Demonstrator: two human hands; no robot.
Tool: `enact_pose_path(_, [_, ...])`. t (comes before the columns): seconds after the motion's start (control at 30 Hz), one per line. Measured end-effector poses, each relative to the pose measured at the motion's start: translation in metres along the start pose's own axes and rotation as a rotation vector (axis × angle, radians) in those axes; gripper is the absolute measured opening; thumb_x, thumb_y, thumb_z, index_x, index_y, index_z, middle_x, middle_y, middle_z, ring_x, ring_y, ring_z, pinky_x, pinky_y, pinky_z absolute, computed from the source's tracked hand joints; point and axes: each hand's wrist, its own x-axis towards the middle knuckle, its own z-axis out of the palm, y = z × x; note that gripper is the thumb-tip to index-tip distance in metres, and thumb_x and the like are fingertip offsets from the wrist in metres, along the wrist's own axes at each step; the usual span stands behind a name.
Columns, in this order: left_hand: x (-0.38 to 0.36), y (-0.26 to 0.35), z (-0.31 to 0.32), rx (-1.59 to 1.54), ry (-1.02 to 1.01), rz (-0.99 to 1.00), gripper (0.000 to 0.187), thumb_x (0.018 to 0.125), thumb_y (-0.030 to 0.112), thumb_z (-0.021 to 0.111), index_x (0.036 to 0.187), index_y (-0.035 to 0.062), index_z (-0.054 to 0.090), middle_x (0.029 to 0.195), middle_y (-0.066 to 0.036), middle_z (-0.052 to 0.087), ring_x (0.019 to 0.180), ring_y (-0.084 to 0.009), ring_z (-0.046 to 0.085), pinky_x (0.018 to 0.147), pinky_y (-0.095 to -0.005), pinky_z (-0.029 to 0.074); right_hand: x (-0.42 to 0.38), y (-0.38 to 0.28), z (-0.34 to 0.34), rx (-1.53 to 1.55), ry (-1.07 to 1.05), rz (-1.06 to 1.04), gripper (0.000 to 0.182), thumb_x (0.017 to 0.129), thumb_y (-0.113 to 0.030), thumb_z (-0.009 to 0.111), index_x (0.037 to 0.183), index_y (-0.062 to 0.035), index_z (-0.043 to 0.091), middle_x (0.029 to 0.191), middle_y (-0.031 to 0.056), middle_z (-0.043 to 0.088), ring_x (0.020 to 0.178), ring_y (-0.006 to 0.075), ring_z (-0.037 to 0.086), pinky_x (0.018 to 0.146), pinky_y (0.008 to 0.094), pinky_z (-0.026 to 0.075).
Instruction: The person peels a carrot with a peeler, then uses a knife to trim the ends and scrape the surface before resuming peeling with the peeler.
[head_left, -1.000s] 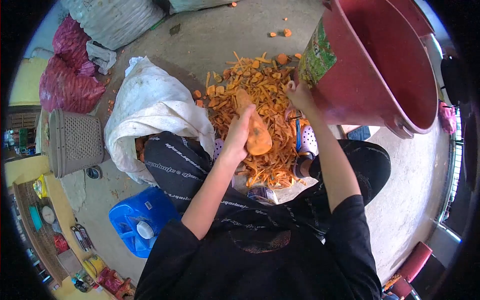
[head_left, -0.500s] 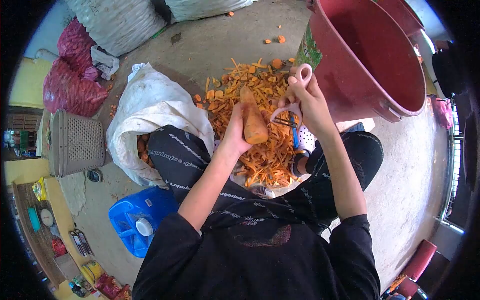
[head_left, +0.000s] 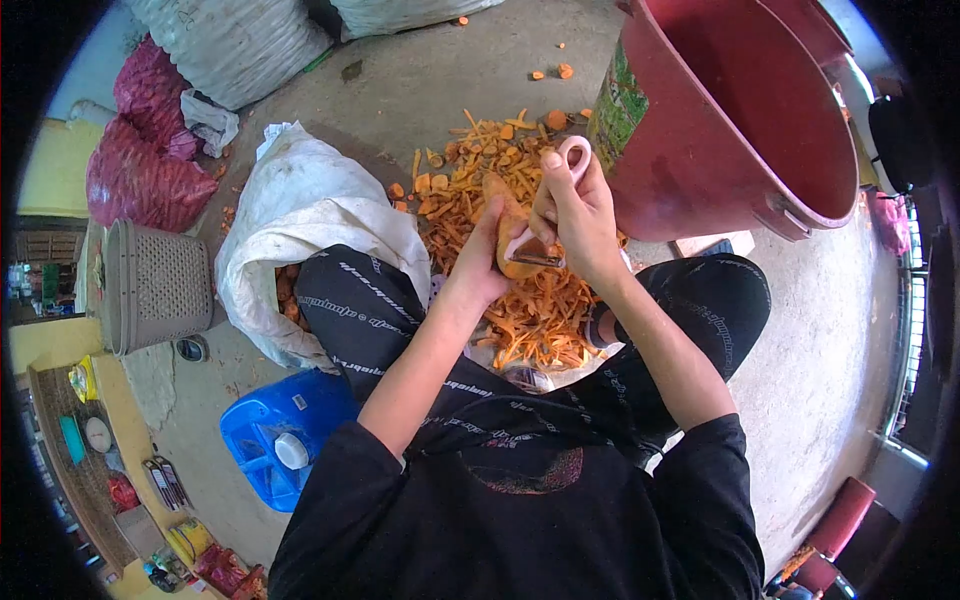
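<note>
My left hand [head_left: 479, 262] is wrapped round a large carrot [head_left: 512, 228], held with its thick end toward me. A pinkish-white peeler [head_left: 575, 158] is gripped in my right hand [head_left: 580, 215], its blade against the thick end of the carrot. Part of the carrot is hidden by the fingers and the peeler. Beneath both hands, orange peelings [head_left: 545, 320] and cut carrot ends lie heaped on the floor between my legs.
An open white sack [head_left: 320, 215] with carrots inside lies at the left, near a blue jug [head_left: 265, 425] and a grey basket [head_left: 160, 280]. A big red tub [head_left: 680, 170] stands at the right. Pink sacks [head_left: 150, 180] and white sacks [head_left: 235, 50] are farther back.
My right hand has moved left and brought the peeler from beside the carrot onto its thick end. My left hand still holds the carrot in nearly the same place.
</note>
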Motion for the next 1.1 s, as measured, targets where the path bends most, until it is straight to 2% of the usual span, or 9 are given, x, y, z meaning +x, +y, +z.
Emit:
enact_pose_path(0.37, [-0.005,-0.008,0.013,0.023,0.116,0.058,0.053,0.097,0.050,0.024,0.125,0.0095,0.042,0.116,-0.011,0.054,0.103,-0.0228,0.056,0.088,-0.0392,0.047,-0.003,0.004,-0.002,-0.023,-0.062,-0.044,0.014,0.096,-0.021,0.046,0.094,-0.0119,0.036,0.058,-0.0019,0.035,0.042,0.0053,0.030,0.036,0.0206,0.029])
enact_pose_path(0.47, [-0.005,-0.012,0.010,-0.018,0.212,0.072,0.053,0.096,0.051,0.025,0.120,0.0091,0.047,0.112,-0.011,0.056,0.099,-0.0236,0.058,0.084,-0.0403,0.049,0.001,0.005,-0.002,-0.034,-0.011,-0.022,0.014,0.096,-0.020,0.047,0.093,-0.0121,0.037,0.059,-0.0026,0.034,0.042,0.0052,0.030,0.037,0.0206,0.029])
enact_pose_path(0.67, [-0.009,-0.016,0.018,0.081,0.235,0.172,0.050,0.097,0.049,0.022,0.118,0.0101,0.045,0.104,-0.006,0.057,0.094,-0.0197,0.057,0.082,-0.0390,0.048,0.007,0.010,-0.010,0.060,0.212,0.219,0.017,0.093,-0.020,0.052,0.088,-0.0106,0.038,0.062,-0.0028,0.038,0.045,0.0053,0.035,0.039,0.0220,0.032])
enact_pose_path(0.73, [-0.007,-0.019,0.012,0.077,0.245,0.162,0.056,0.096,0.051,0.023,0.119,0.0066,0.048,0.103,-0.008,0.059,0.091,-0.0199,0.059,0.080,-0.0380,0.048,0.011,0.009,-0.010,0.027,0.101,0.229,0.016,0.094,-0.021,0.051,0.090,-0.0119,0.039,0.062,-0.0039,0.036,0.045,0.0043,0.033,0.039,0.0204,0.030])
enact_pose_path(0.87, [-0.012,-0.017,0.024,0.189,0.204,0.191,0.054,0.097,0.051,0.022,0.117,0.0083,0.048,0.100,-0.005,0.058,0.089,-0.0175,0.058,0.079,-0.0363,0.049,0.009,0.004,-0.009,0.030,0.009,0.289,0.016,0.094,-0.022,0.052,0.091,-0.0126,0.039,0.061,-0.0048,0.035,0.045,0.0037,0.032,0.039,0.0195,0.027])
enact_pose_path(0.93, [-0.018,-0.015,0.031,0.270,0.163,0.204,0.047,0.097,0.049,0.023,0.113,0.0129,0.048,0.092,-0.002,0.055,0.086,-0.0143,0.057,0.077,-0.0352,0.050,0.008,0.006,-0.010,0.029,-0.013,0.305,0.017,0.094,-0.021,0.052,0.091,-0.0111,0.038,0.062,-0.0040,0.036,0.045,0.0044,0.033,0.039,0.0204,0.031])
enact_pose_path(1.03, [-0.011,-0.021,0.011,0.409,0.119,0.207,0.049,0.098,0.049,0.022,0.118,0.0128,0.047,0.093,-0.001,0.053,0.084,-0.0120,0.056,0.077,-0.0333,0.050,0.017,0.007,-0.022,-0.016,-0.008,0.260,0.019,0.093,-0.021,0.051,0.091,-0.0097,0.037,0.062,-0.0032,0.036,0.045,0.0054,0.034,0.040,0.0221,0.040])
enact_pose_path(1.07, [-0.024,-0.027,0.032,0.555,0.101,0.227,0.050,0.098,0.048,0.023,0.125,0.0123,0.044,0.101,0.000,0.053,0.087,-0.0120,0.056,0.078,-0.0314,0.050,0.026,0.007,-0.027,-0.057,0.015,0.204,0.019,0.093,-0.021,0.052,0.092,-0.0097,0.037,0.063,-0.0031,0.036,0.045,0.0056,0.034,0.041,0.0229,0.044])
enact_pose_path(1.1, [-0.024,-0.036,0.033,0.512,0.117,0.228,0.049,0.098,0.048,0.023,0.127,0.0127,0.043,0.105,-0.001,0.053,0.089,-0.0122,0.057,0.079,-0.0307,0.050,0.030,-0.001,-0.021,-0.058,0.075,0.175,0.019,0.092,-0.021,0.052,0.092,-0.0094,0.037,0.063,-0.0025,0.037,0.046,0.0063,0.036,0.047,0.0286,0.052])
